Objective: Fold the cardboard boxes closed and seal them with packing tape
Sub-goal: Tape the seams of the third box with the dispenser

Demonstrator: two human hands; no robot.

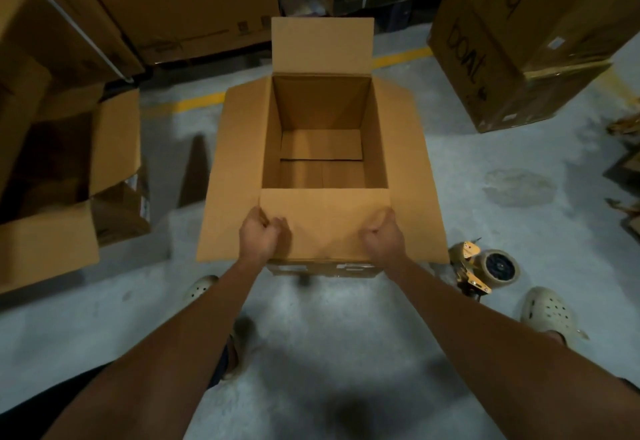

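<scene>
An open cardboard box (375, 134) stands on the concrete floor in front of me, empty inside. Its far flap (322, 44) stands upright, and the left flap (235, 169) and right flap (410, 169) splay outward. The near flap (325, 221) lies toward me. My left hand (261, 233) grips that flap at its left edge with curled fingers. At the flap's right edge, my right hand (382, 233) grips it the same way. A yellow tape dispenser (485, 268) with a roll of tape lies on the floor just right of the box.
Another open box (114, 141) sits to the left. Large cartons (166, 6) line the back, and a tall marked carton (512, 41) stands at the right. A yellow floor line (197, 101) runs behind the box. My feet in pale clogs (549, 311) flank my arms.
</scene>
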